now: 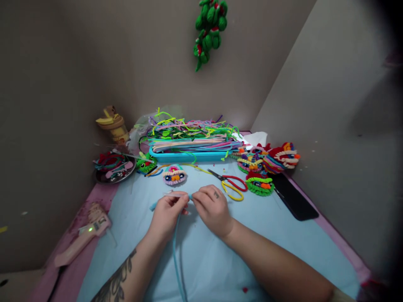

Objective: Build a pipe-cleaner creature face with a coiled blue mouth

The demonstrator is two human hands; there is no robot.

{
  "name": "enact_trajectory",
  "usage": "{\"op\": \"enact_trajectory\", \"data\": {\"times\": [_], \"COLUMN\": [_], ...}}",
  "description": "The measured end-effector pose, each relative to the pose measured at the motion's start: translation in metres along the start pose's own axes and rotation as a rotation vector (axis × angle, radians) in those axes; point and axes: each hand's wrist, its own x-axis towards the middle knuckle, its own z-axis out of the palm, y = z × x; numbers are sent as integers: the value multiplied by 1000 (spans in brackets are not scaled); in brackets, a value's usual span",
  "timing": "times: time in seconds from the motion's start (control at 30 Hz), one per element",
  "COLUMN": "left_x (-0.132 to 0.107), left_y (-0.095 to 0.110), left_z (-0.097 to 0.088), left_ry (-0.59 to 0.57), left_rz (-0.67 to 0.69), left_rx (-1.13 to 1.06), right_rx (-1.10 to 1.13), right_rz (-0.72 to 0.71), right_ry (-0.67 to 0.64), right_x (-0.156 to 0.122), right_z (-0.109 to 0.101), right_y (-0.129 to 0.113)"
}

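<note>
My left hand (168,212) is closed in a pinch on a light blue pipe cleaner (175,251), whose long tail hangs down toward me. A thin pale strip (171,194) lies along the top of its fingers; what it is I cannot tell. Beside it, my right hand (212,209) pinches the same blue pipe cleaner at a short piece between both hands. Just beyond sits a small pipe-cleaner face (174,176) in lilac and cream with an orange beak. Scissors (228,183) with red and yellow handles lie opened beyond my right hand.
A blue tray (195,157) heaped with pipe cleaners stands at the back. On the left are a metal bowl (100,178) and a pink glue gun (83,239) with a green light. Several finished pipe-cleaner birds (260,184) and a black phone (294,201) lie on the right.
</note>
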Motion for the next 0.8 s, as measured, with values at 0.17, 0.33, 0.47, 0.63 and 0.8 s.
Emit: {"op": "enact_trajectory", "data": {"times": [0.17,0.33,0.47,0.63,0.8], "left_x": [0,-1,-1,-1,-1], "left_y": [3,7,4,1,2], "left_z": [-3,-5,-6,-8,-7], "left_ry": [32,40,14,57,85], "left_rz": [66,113,155,166,173], "left_rx": [147,234,280,286,369], "right_rx": [169,301,321,335,337], "right_rz": [111,174,204,248,278], "right_ry": [-16,-101,-143,-110,-58], "right_x": [-1,-3,-3,0,3], "right_z": [0,-1,0,-2,-4], "right_y": [3,5,6,6,5]}}
